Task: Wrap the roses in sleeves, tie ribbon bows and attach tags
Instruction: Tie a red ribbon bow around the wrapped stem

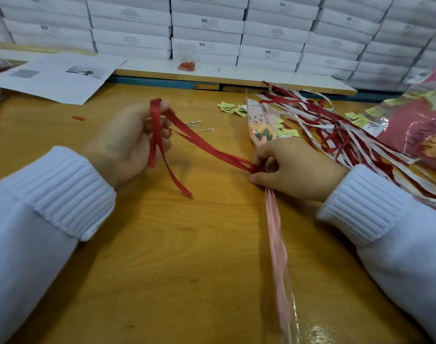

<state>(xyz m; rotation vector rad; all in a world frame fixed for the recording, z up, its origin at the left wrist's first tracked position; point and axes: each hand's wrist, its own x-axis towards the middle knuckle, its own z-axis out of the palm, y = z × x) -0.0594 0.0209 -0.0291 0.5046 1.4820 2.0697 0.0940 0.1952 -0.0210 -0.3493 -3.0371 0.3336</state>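
A sleeved rose (261, 131) lies lengthways on the wooden table (182, 256), its orange bud inside a clear sleeve with lettering and its pink-wrapped stem (277, 249) running toward me. My right hand (293, 167) presses on the sleeve just below the bud and pinches the red ribbon (207, 147) there. The ribbon stretches left and up to my left hand (130, 142), which holds it looped over the fingers, with two tails hanging down. Small yellow tags (233, 109) lie beside the bud.
A heap of red and white ribbons (336, 130) spreads at the right, next to a bag of pink sleeves (420, 130). Printed sheets (55, 75) lie far left. Silver twist ties (194, 125) and a red rubber band (79, 118) are on the table. White boxes (207, 28) are stacked behind.
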